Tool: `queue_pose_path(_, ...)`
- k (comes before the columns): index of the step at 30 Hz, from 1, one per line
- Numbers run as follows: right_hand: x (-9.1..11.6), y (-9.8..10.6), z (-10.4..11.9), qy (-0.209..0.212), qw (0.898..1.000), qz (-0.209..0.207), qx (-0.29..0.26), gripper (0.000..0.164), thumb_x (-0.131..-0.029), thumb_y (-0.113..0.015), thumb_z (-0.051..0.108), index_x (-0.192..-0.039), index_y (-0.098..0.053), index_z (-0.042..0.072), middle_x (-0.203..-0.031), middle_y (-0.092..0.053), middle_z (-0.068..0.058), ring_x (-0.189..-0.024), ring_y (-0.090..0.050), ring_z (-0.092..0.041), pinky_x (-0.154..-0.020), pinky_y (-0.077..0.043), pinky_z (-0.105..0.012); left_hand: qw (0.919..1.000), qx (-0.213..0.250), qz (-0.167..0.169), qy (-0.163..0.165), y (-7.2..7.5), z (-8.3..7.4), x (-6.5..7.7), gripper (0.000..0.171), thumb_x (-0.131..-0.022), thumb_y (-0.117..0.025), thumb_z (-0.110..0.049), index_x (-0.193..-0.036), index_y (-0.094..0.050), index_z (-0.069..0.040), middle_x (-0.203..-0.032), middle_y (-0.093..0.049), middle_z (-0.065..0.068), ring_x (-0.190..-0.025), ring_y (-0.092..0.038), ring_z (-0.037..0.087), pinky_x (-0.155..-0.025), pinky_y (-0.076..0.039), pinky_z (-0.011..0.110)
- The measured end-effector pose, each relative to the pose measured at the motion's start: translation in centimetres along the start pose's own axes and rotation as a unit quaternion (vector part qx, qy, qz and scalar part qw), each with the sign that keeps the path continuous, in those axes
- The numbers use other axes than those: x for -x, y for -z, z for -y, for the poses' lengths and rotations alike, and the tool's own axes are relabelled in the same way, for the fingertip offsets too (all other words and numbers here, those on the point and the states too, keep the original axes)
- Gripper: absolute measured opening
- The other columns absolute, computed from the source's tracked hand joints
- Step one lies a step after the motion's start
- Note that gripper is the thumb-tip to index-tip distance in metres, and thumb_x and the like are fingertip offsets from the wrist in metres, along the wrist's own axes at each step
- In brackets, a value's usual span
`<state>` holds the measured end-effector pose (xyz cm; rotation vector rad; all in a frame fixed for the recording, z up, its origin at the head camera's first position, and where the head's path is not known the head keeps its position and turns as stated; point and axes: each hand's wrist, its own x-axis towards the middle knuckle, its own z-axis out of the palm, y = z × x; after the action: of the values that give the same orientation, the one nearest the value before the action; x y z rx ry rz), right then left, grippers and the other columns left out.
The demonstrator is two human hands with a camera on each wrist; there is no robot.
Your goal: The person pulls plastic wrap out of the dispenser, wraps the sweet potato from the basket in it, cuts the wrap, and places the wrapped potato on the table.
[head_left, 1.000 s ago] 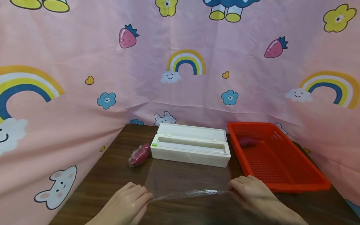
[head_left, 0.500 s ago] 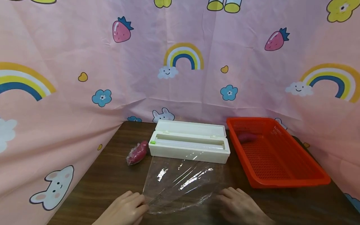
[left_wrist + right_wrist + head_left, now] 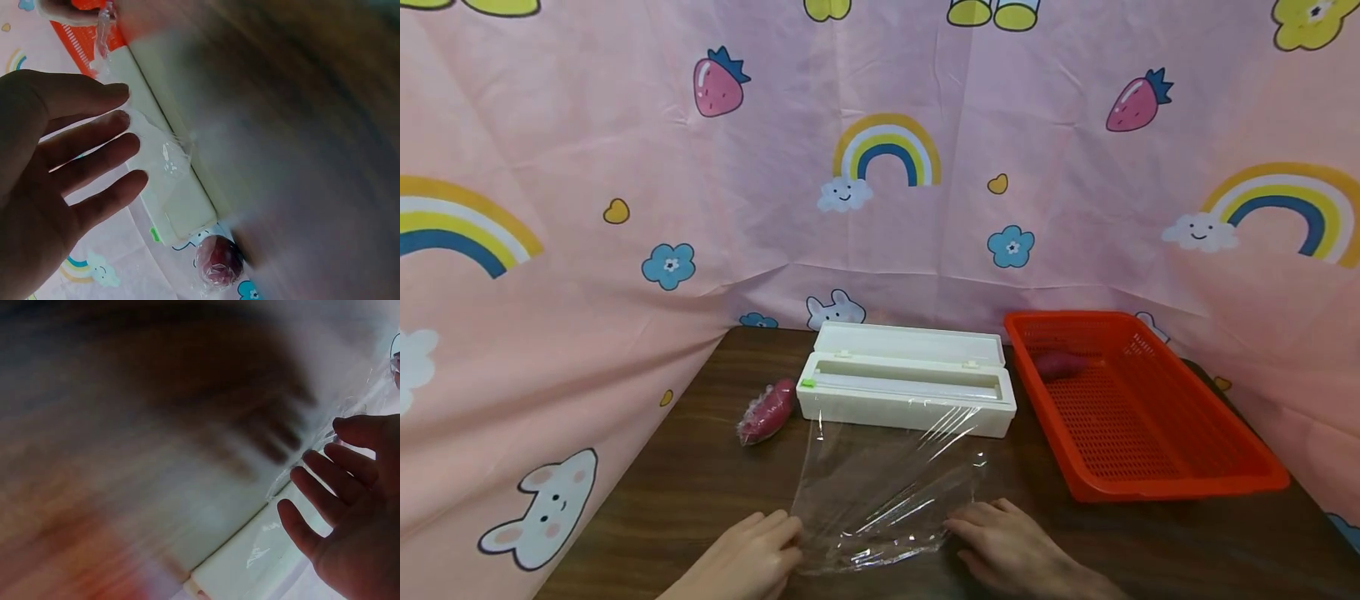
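A clear sheet of plastic wrap [image 3: 880, 492] runs from the front of a white plastic-wrap box [image 3: 906, 408] towards me over the dark table. My left hand [image 3: 748, 550] pinches its near left corner between thumb and forefinger. At the near right edge my right hand [image 3: 1003, 542] pinches the film with its fingertips. In the left wrist view the other fingers of the left hand [image 3: 69, 137] are spread apart. The right wrist view shows the right hand [image 3: 356, 494] with thumb and forefinger close together at the film. The sheet sags in creases between both hands.
Left of the box lies a film-wrapped reddish sweet potato [image 3: 767, 412]. A red plastic basket [image 3: 1180, 487] stands at the right, with another sweet potato [image 3: 1060, 364] inside. The box lid [image 3: 910, 343] is raised at the back. A pink patterned cloth [image 3: 737, 217] hangs behind the table.
The right hand has moved left, closer to the left hand, and the taut film has slackened and creased. Both hands sit slightly lower in the head view.
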<state>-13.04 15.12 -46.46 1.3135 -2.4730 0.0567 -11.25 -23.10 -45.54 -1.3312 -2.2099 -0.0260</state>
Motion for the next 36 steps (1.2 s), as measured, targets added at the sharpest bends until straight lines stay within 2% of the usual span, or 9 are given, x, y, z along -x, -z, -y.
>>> queue_pose_path(5, 0.2, -0.5, 0.0, 0.001, 1.0, 0.013, -0.003, 0.035, -0.083, -0.08, 0.026, -0.115, -0.07, 0.018, -0.11, -0.072, 0.005, -0.101, -0.067, -0.008, -0.077, -0.051, -0.031, 0.996, 0.054, 0.07, 0.005, -0.8, 0.2, 0.2, 0.02, -0.065, -0.079, -0.005, -0.073, -0.067, -0.019, -0.089, -0.064, -0.008, -0.076, -0.055, 0.003, -0.057, -0.034, 0.011)
queue_pose_path(11, 0.7, -0.8, -0.4, -0.013, 0.997, 0.068, -0.034, 0.03, -0.089, -0.076, 0.03, -0.117, -0.069, 0.023, -0.112, -0.072, 0.008, -0.102, -0.067, -0.008, -0.075, -0.05, -0.03, 0.9915, 0.074, 0.107, 0.009, -1.1, 0.2, 0.4, 0.019, -0.068, -0.081, -0.005, -0.078, -0.07, -0.017, -0.089, -0.068, -0.006, -0.077, -0.06, 0.004, -0.058, -0.043, 0.013)
queue_pose_path(13, 1.3, -1.8, -1.0, -0.027, 0.991, 0.111, -0.068, 0.032, -0.093, -0.072, 0.038, -0.123, -0.067, 0.027, -0.116, -0.071, 0.01, -0.106, -0.067, -0.008, -0.078, -0.053, -0.036, 0.988, 0.087, 0.126, 0.019, -1.0, 0.3, 0.6, 0.017, -0.073, -0.081, -0.007, -0.083, -0.072, -0.017, -0.091, -0.068, -0.006, -0.079, -0.06, 0.004, -0.059, -0.044, 0.012)
queue_pose_path(16, 2.7, -4.1, -2.2, -0.04, 0.978, 0.178, -0.101, 0.046, -0.095, -0.06, 0.061, -0.133, -0.059, 0.034, -0.126, -0.066, 0.014, -0.114, -0.064, -0.01, -0.084, -0.054, -0.048, 0.9817, 0.11, 0.152, 0.034, -1.3, 0.4, 1.3, 0.015, -0.085, -0.08, -0.018, -0.098, -0.075, -0.014, -0.1, -0.07, -0.002, -0.087, -0.065, 0.007, -0.063, -0.049, 0.014)
queue_pose_path(19, 3.6, -6.0, -3.2, -0.061, 0.96, 0.245, -0.123, 0.063, -0.091, -0.045, 0.079, -0.142, -0.051, 0.041, -0.137, -0.059, 0.017, -0.123, -0.059, -0.011, -0.09, -0.052, -0.06, 0.9767, 0.136, 0.159, 0.046, -2.9, 0.8, 3.0, 0.032, -0.096, -0.07, -0.038, -0.115, -0.073, -0.012, -0.111, -0.07, 0.003, -0.098, -0.068, 0.013, -0.067, -0.054, 0.019)
queue_pose_path(23, 3.6, -6.8, -3.7, -0.06, 0.961, 0.246, -0.109, 0.066, -0.088, -0.043, 0.083, -0.14, -0.05, 0.044, -0.135, -0.059, 0.019, -0.12, -0.059, -0.008, -0.088, -0.053, -0.051, 0.9734, 0.15, 0.162, 0.062, -5.8, 1.3, 5.5, 0.051, -0.101, -0.053, -0.056, -0.126, -0.07, -0.016, -0.122, -0.068, 0.01, -0.107, -0.069, 0.021, -0.068, -0.057, 0.025)
queue_pose_path(27, 2.3, -4.3, -3.0, -0.072, 0.962, 0.232, -0.122, 0.058, -0.089, -0.054, 0.075, -0.135, -0.056, 0.04, -0.126, -0.062, 0.019, -0.113, -0.06, -0.003, -0.086, -0.052, -0.038, 0.9714, 0.155, 0.169, 0.061, -6.6, 1.4, 6.1, 0.049, -0.102, -0.05, -0.056, -0.127, -0.07, -0.018, -0.127, -0.068, 0.014, -0.109, -0.069, 0.024, -0.068, -0.058, 0.025)
queue_pose_path(32, -0.2, 2.5, -1.4, -0.087, 0.972, 0.171, -0.138, 0.036, -0.091, -0.074, 0.043, -0.123, -0.065, 0.03, -0.116, -0.066, 0.014, -0.1, -0.062, -0.001, -0.082, -0.053, -0.029, 0.9779, 0.146, 0.145, 0.038, -5.6, 1.1, 5.6, 0.041, -0.1, -0.06, -0.048, -0.121, -0.073, -0.015, -0.122, -0.069, 0.018, -0.104, -0.07, 0.024, -0.068, -0.055, 0.02)
queue_pose_path(36, -1.2, 6.9, -1.7, -0.114, 0.989, 0.047, -0.082, 0.029, -0.089, -0.076, 0.026, -0.117, -0.07, 0.024, -0.111, -0.069, 0.012, -0.097, -0.065, -0.004, -0.081, -0.056, -0.03, 0.9696, 0.149, 0.182, 0.068, -5.5, 0.7, 5.8, 0.048, -0.102, -0.054, -0.052, -0.13, -0.068, -0.017, -0.132, -0.065, 0.016, -0.114, -0.067, 0.025, -0.073, -0.056, 0.024)
